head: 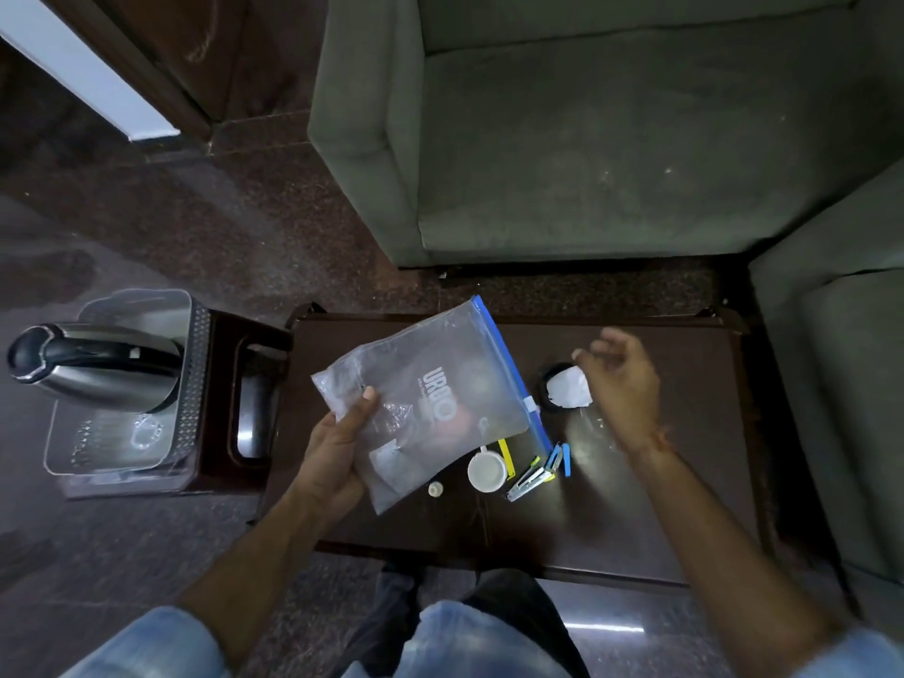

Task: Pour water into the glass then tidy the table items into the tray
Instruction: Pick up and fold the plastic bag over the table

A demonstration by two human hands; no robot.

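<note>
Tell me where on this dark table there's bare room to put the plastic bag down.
The near right of the table, below the right hand, is bare. So is the far right corner. It is crowded mid-table: white cup, clips, small cap, round dish. The left hand holds the plastic bag over the left part.

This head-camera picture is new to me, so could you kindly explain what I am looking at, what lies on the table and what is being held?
There is no machine here: a person wears a wide-angle camera on the head, looking down at their own two bare hands. The left hand holds up a clear zip bag with a blue seal. The right hand hovers open and empty above the dark wooden table. On the table lie a small white cup, a few coloured clips, a tiny white cap and a dark round thing with white paper. To the left, a steel kettle stands in a clear tray.
</note>
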